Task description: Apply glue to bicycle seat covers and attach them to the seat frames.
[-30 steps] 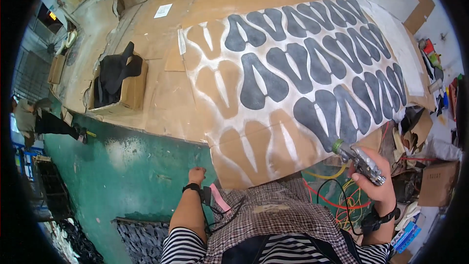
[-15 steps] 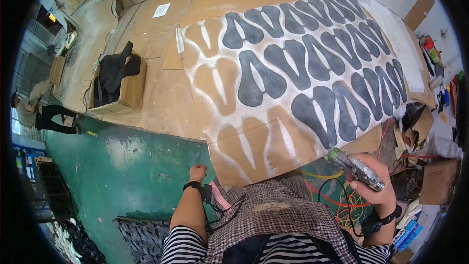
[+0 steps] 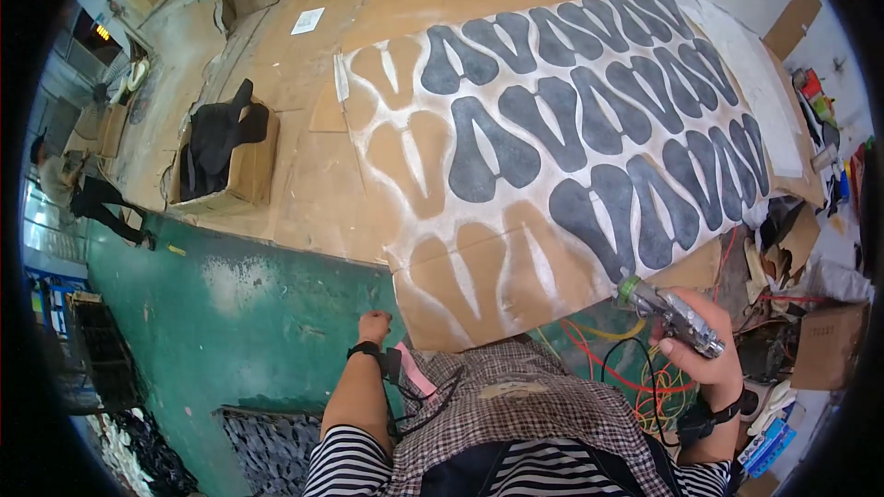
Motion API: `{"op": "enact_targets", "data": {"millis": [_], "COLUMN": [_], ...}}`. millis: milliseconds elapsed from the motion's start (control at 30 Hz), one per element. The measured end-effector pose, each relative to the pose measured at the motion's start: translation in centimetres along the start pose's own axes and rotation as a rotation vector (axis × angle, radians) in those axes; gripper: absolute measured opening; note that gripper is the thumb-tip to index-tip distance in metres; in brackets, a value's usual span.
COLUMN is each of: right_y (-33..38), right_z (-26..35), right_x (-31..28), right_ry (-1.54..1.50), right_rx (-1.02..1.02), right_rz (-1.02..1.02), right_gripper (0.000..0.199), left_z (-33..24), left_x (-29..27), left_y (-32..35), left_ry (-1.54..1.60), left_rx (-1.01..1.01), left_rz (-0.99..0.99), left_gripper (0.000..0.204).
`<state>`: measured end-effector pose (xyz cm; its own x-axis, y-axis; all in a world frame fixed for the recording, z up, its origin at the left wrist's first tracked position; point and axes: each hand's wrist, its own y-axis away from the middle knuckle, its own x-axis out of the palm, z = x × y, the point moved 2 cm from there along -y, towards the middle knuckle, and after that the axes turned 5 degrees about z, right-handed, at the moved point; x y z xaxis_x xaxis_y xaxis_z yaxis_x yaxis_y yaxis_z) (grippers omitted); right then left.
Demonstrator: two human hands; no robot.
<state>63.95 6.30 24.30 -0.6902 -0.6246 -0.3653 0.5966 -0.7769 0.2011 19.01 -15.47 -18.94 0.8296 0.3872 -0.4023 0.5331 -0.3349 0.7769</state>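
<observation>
My right hand (image 3: 707, 357) grips a metal spray gun (image 3: 669, 312), its nozzle pointing at the near right edge of a large cardboard sheet (image 3: 460, 299). Dark grey shaped pieces (image 3: 589, 120) lie in rows on the sheet, and white overspray outlines mark bare spots on its left part. My left hand (image 3: 373, 326) hangs closed near the sheet's near left corner, a black band on its wrist, with nothing seen in it.
A cardboard box (image 3: 241, 158) with black material sits on the floor to the left. Green floor (image 3: 230, 304) lies below it. Coloured hoses and cables (image 3: 635, 368) coil by my right side. Boxes and clutter (image 3: 820, 294) line the right. A person (image 3: 78, 193) stands far left.
My right hand with the spray gun has drifted slightly left and down along the sheet's near edge. My left hand stays about where it was.
</observation>
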Motion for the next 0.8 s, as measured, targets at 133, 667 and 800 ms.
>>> {"op": "enact_targets", "data": {"millis": [133,667,800], "right_y": [0.0,2.5,-0.5], "right_z": [-0.1,-1.6,-0.5], "right_x": [-0.2,-2.4,-1.3], "right_ry": [-0.082,-0.045,-0.195], "right_rx": [0.012,0.11,0.047], "right_rz": [-0.114,-0.149,-0.219], "right_gripper": [0.05,0.054,0.059], "left_z": [0.0,-3.8,-2.1], "left_x": [-0.1,0.8,-0.6], "left_y": [-0.4,0.1,-2.9], "left_ry": [-0.02,-0.03,-0.141], "left_rx": [0.04,0.038,0.107], "left_rz": [0.048,0.009,0.012], "left_gripper": [0.016,0.018,0.018]}}
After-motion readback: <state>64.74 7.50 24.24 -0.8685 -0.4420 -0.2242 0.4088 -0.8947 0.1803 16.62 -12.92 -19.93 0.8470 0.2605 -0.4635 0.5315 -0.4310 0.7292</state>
